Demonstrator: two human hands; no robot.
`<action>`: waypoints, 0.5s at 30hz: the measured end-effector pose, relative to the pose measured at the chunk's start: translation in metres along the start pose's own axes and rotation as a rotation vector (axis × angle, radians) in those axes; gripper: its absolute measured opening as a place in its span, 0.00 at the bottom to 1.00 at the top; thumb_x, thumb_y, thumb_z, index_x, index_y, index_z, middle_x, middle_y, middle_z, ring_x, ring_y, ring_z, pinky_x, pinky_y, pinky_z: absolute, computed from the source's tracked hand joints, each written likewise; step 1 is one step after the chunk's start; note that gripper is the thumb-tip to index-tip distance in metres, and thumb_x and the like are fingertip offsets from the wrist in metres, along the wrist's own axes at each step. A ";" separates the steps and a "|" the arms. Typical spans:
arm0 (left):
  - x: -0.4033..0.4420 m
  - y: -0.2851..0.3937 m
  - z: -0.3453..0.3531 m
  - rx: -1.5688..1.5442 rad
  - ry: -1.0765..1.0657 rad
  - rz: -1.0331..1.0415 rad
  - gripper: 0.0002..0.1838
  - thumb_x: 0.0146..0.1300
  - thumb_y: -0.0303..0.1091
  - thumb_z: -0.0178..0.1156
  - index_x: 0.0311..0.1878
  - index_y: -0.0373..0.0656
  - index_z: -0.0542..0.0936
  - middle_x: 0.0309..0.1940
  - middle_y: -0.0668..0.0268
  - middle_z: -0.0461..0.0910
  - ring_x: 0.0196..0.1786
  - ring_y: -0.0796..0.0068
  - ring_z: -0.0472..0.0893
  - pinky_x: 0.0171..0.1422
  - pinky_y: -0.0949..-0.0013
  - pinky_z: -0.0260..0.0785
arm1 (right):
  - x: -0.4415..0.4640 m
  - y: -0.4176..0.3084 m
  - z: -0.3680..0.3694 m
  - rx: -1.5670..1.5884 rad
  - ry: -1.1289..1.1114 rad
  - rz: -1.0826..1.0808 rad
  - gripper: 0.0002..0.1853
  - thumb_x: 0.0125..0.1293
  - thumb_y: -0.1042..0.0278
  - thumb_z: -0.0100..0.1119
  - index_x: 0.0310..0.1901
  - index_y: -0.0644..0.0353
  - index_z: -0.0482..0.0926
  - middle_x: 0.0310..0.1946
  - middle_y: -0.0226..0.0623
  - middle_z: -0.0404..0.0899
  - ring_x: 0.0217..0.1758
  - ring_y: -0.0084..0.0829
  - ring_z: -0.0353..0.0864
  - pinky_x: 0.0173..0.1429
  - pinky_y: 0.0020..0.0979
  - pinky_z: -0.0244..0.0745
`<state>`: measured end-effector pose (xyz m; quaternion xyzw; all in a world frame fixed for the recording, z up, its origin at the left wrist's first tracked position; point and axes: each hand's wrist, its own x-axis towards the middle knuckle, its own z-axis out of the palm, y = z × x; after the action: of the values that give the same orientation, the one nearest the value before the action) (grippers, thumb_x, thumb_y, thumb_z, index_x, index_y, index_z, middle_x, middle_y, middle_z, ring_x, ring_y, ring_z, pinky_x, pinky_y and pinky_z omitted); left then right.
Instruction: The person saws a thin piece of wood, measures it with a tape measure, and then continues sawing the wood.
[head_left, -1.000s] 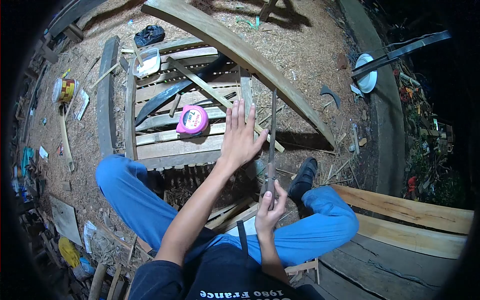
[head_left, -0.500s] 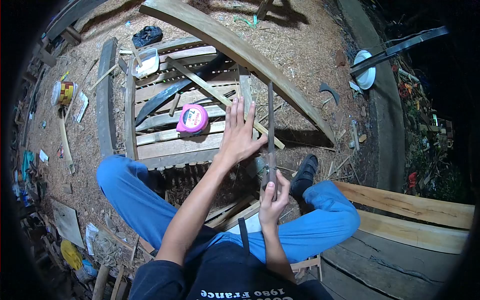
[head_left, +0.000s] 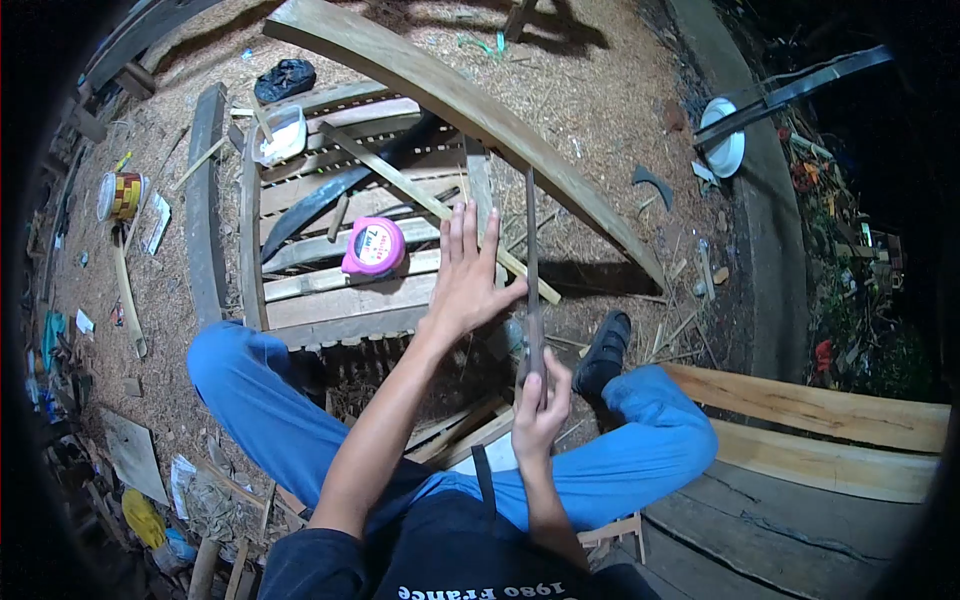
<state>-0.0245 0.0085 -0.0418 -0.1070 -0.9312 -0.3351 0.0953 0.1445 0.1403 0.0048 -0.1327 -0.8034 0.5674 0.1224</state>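
My left hand (head_left: 463, 283) is open, its fingers stretched out over the edge of a low slatted wooden table. It lies over a thin wooden strip (head_left: 385, 168) that slants across the slats, and I cannot tell how firmly it presses. The left thumb points at a long, narrow-bladed tool (head_left: 533, 270), seen edge-on, with its tip near a curved wooden beam (head_left: 450, 98). My right hand (head_left: 541, 410) is closed around the tool's brown handle. A pink tape measure (head_left: 374, 246) rests on the slats left of my left hand.
On the slatted table (head_left: 340, 322) are a white plastic tub (head_left: 281, 136), a dark curved piece (head_left: 325, 203) and a short wooden stick (head_left: 339, 217). A black plastic bag (head_left: 286, 78) lies behind. Pale planks (head_left: 815, 405) stand at the right, and a white plate (head_left: 723, 140) sits further back.
The view has shifted slightly, so most things sit a little further left. Both hands keep nearly the same pose, the right still on the tool's handle.
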 end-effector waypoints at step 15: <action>0.002 0.005 -0.006 0.009 -0.011 -0.008 0.60 0.60 0.59 0.69 0.85 0.37 0.51 0.84 0.38 0.42 0.88 0.38 0.36 0.89 0.39 0.31 | -0.007 -0.004 0.004 -0.042 0.041 -0.067 0.19 0.79 0.70 0.56 0.66 0.69 0.76 0.57 0.51 0.82 0.56 0.37 0.84 0.61 0.38 0.79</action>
<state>-0.0243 0.0084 -0.0338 -0.1049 -0.9336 -0.3309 0.0891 0.1496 0.1329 0.0072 -0.1199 -0.8165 0.5430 0.1552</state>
